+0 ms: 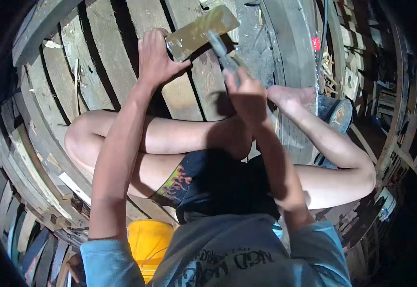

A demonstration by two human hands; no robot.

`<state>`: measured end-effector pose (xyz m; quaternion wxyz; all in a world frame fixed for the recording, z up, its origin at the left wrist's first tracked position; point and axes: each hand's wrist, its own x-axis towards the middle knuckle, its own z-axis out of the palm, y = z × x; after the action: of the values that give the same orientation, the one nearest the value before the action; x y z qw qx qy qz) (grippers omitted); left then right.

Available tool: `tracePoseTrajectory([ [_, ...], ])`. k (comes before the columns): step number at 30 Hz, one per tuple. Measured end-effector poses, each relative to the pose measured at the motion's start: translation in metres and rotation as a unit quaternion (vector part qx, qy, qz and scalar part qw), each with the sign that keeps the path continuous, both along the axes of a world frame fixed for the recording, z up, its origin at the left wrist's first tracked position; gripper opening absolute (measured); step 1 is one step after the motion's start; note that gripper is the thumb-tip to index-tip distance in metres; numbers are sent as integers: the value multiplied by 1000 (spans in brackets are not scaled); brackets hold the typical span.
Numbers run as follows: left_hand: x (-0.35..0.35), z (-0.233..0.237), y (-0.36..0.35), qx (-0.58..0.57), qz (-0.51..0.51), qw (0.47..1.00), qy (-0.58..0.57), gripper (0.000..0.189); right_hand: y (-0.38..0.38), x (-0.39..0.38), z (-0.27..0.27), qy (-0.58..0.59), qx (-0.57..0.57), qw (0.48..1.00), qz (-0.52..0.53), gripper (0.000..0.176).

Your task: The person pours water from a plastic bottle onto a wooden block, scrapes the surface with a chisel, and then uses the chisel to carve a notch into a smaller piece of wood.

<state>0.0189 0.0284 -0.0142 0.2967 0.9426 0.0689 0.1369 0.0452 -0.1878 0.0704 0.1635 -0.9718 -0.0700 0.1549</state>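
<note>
My left hand (pixel 158 57) grips the near-left end of a flat, yellowish-brown wooden block (pixel 196 36), thumb stretched along its lower edge and fingers over the end. Closed around a long grey metal tool (pixel 219 45) is my right hand (pixel 246 93). The tool is smeared by motion, and its pale tip overlaps the block's lower right edge in this view. Part of its shaft is hidden in my fist.
Worn wooden slats (pixel 105 48) with dark gaps lie under my crossed legs. A curved timber rim (pixel 297 52) runs along the right, with wood scraps (pixel 330 76) and a round metal container (pixel 341 117) beyond. Behind my left side stands a yellow bucket (pixel 146 239).
</note>
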Motion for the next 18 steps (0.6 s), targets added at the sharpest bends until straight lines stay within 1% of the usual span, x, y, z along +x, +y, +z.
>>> tracePoseTrajectory([
  [1, -2, 0, -1, -2, -1, 1000, 2, 71, -5, 11, 8, 28, -1, 999, -21, 44],
  [2, -2, -2, -1, 4, -3, 1000, -13, 71, -10, 36, 3, -5, 1, 1000, 8, 46],
  [3, -1, -1, 0, 10, -5, 1000, -29, 71, -10, 55, 5, 64, 78, 994, -35, 45],
  [4, -1, 2, -1, 3, 1, 1000, -12, 70, -15, 58, 10, 195, 218, 950, -108, 41],
  [5, -2, 3, -1, 2, 3, 1000, -19, 70, -20, 60, 16, 317, 347, 866, -173, 38],
  [6, -2, 1, -1, -3, 2, 1000, -1, 72, -24, 50, 25, 386, 435, 777, -242, 33],
  [7, -1, 0, 0, -7, 4, 1000, 16, 75, -36, 44, 19, 431, 471, 730, -244, 33],
  [8, 0, 0, 0, -16, 1, 1000, -1, 75, -42, 36, 14, 452, 499, 703, -231, 36],
  [9, -1, 3, 0, -16, 4, 1000, 9, 74, -47, 27, 12, 474, 525, 672, -221, 39],
  [10, -2, 2, 0, -12, 5, 1000, -5, 74, -43, 17, 14, 475, 524, 673, -216, 39],
  [12, -2, 1, 0, -5, 9, 1000, -20, 74, -33, -2, 12, 457, 658, 549, -237, 45],
  [13, -1, 1, 0, -12, 6, 1000, -15, 73, -34, -2, 11, 458, 659, 548, -235, 45],
  [15, -1, 2, 0, -18, 2, 1000, -10, 73, -36, -2, 11, 519, 659, 514, -178, 50],
  [16, -1, 3, 0, -15, 0, 1000, -8, 71, -35, -2, 9, 519, 666, 511, -158, 53],
  [17, -1, 3, 0, -11, -1, 1000, -7, 69, -35, -3, 10, 519, 666, 512, -157, 53],
  [18, 0, 4, 1, -18, -4, 1000, -19, 69, -32, -4, 13, 511, 655, 534, -158, 51],
])
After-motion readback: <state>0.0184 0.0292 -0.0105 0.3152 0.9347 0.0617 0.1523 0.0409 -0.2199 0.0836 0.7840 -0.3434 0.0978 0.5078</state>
